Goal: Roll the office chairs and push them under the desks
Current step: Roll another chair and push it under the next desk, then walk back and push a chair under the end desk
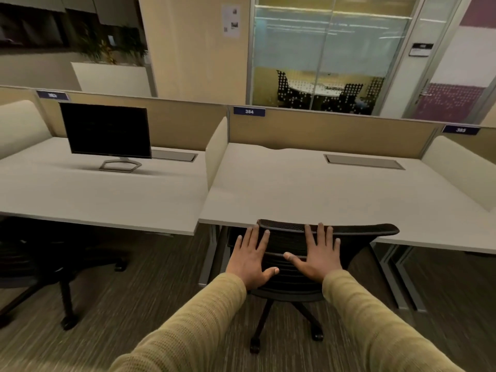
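A black mesh office chair [357, 237] stands at the front edge of the white desk [308, 189] labelled 384, its seat hidden beneath the desktop and its backrest against the edge. My left hand [251, 257] lies flat on the left part of the backrest, fingers spread. My right hand [318, 255] lies flat on the middle of the backrest, fingers spread too. A second black office chair [32, 261] stands at the lower left, partly under the neighbouring desk [102, 194].
A dark monitor [106, 131] stands on the left desk. Beige partition panels [335, 132] run behind both desks, and a short divider [216, 154] separates them. Desk legs [391, 277] stand right of the chair. Carpeted floor spreads below. A glass-walled meeting room lies behind.
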The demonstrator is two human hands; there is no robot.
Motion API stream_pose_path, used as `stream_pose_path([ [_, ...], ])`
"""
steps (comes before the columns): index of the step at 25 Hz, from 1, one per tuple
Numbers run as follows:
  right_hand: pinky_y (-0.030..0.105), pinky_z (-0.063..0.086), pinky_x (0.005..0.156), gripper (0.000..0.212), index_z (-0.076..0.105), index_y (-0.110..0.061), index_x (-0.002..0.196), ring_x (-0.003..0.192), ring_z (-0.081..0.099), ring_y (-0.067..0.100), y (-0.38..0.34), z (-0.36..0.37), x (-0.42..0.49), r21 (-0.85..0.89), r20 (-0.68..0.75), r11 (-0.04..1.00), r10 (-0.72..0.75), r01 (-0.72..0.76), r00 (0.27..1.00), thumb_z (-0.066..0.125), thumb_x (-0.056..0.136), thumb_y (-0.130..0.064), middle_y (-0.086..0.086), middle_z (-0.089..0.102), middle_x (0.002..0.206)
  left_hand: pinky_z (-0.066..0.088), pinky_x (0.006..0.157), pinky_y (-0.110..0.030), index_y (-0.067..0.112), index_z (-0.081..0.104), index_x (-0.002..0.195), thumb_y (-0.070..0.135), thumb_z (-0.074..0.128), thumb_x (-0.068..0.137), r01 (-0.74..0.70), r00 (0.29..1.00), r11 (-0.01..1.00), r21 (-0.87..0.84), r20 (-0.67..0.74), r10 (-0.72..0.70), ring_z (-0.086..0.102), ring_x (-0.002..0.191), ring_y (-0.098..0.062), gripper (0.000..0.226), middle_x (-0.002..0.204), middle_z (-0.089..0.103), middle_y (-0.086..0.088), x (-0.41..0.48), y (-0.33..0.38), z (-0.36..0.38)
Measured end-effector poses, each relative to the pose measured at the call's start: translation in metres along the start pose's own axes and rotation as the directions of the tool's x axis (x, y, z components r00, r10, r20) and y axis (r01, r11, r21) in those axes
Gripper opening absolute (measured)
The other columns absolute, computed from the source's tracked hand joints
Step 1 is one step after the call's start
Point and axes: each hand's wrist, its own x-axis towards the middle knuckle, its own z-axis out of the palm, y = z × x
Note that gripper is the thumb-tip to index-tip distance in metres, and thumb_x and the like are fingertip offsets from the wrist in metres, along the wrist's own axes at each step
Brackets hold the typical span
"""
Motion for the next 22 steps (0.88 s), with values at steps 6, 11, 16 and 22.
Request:
stream_pose_path([
  [6,0.053,-0.014,0.12,0.101,-0.019,-0.026,0.156,0.147,-0.03,0.028,-0.105,0.046,-0.037,0.079,-0.064,0.993,-0.083,0.088,0.994,0.028,0.087,-0.083,0.01,-0.03,0.162,-0.012,0.125,-0.049,0.021,-0.017,0.16,0.068,0.03,0.1,0.062,0.997,0.997,0.05,0.037,-0.064,-0.025,0.153,-0.026,0.09,0.168,-0.023,-0.01,-0.073,-0.068,0.01],
  [11,0.051,-0.013,0.12,0.095,-0.017,-0.026,0.157,0.151,-0.022,0.027,-0.239,0.074,-0.063,0.139,-0.009,0.968,-0.21,0.209,0.978,0.03,0.091,-0.077,0.008,-0.02,0.166,-0.01,0.126,-0.052,0.019,-0.016,0.16,0.068,0.023,0.1,0.189,0.982,0.98,0.066,0.016,-0.19,-0.022,0.154,-0.028,0.086,0.168,-0.019,-0.012,-0.142,-0.174,-0.013],
  [16,0.051,-0.011,0.121,0.091,-0.014,-0.026,0.158,0.152,-0.019,0.028,-0.374,0.089,-0.089,0.148,0.012,0.936,-0.324,0.318,0.946,0.026,0.093,-0.076,0.007,-0.018,0.166,-0.009,0.126,-0.054,0.018,-0.015,0.16,0.07,0.02,0.1,0.35,0.937,0.934,0.069,-0.033,-0.348,-0.02,0.155,-0.029,0.087,0.169,-0.017,-0.012,-0.222,-0.294,-0.043],
  [22,0.051,-0.007,0.122,0.088,-0.008,-0.025,0.159,0.154,-0.012,0.029,-0.537,0.11,-0.136,0.145,0.042,0.847,-0.522,0.512,0.852,0.025,0.095,-0.074,0.008,-0.01,0.168,-0.006,0.126,-0.054,0.017,-0.008,0.162,0.069,0.023,0.1,0.544,0.835,0.839,0.032,-0.122,-0.537,-0.013,0.157,-0.028,0.087,0.171,-0.007,-0.013,-0.348,-0.408,-0.056],
])
